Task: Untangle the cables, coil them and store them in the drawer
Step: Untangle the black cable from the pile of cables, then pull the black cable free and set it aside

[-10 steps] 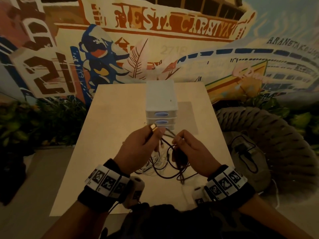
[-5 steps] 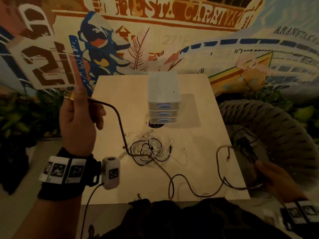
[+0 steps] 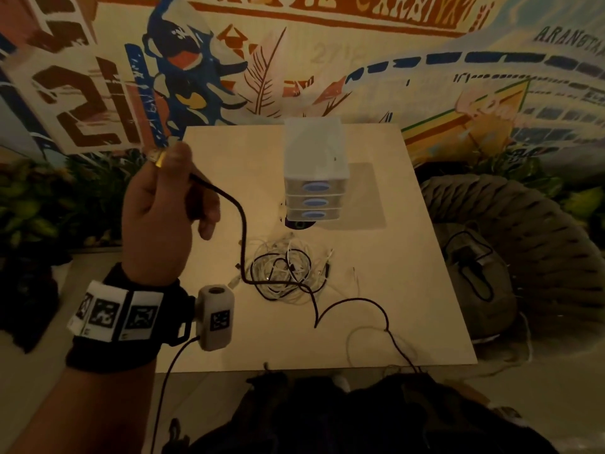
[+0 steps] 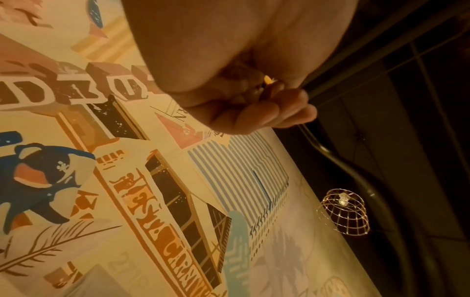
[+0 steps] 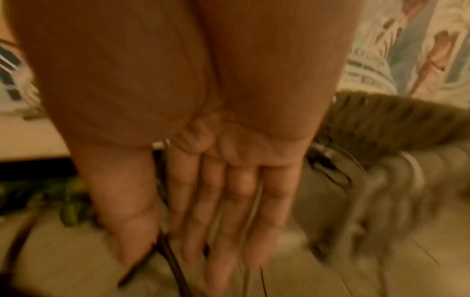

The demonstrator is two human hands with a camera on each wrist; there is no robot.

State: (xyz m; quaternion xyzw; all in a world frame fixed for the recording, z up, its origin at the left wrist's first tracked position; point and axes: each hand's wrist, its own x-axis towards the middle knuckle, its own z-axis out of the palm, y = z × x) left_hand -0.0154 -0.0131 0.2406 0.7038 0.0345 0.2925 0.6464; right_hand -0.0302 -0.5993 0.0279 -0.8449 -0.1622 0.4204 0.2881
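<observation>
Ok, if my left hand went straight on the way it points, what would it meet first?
Probably the painted mural wall; nothing nearer shows ahead of the left hand, though depth is unclear.

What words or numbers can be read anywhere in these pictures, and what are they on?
"21": big brown digits on the wall mural, left of the table.
"ARANGTA", cut off by the frame edge: dark letters on the mural's upper right.
Orange banner lettering across the mural's top: too stylised to read.
Wristband markers: patterns, no text.
Drawer unit: no label visible.
</observation>
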